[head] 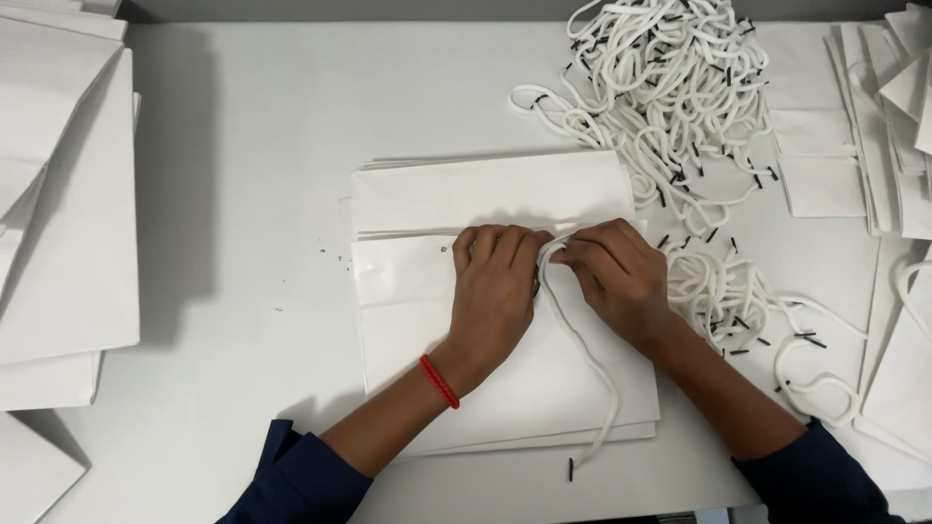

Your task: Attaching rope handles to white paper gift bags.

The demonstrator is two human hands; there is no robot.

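— White cord [582, 340], which way does it run?
— From both pinching hands at frame centre down to its black tip, lower centre. Left hand [497, 291] and right hand [614, 277] grip it over the flat paper bag [408, 320].
— Elsewhere?
— Cord pile [670, 87] upper right; bag stacks [68, 213] left.

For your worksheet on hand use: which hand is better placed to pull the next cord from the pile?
Probably the right hand: the cord pile lies on its side, while the left hand presses the bag.
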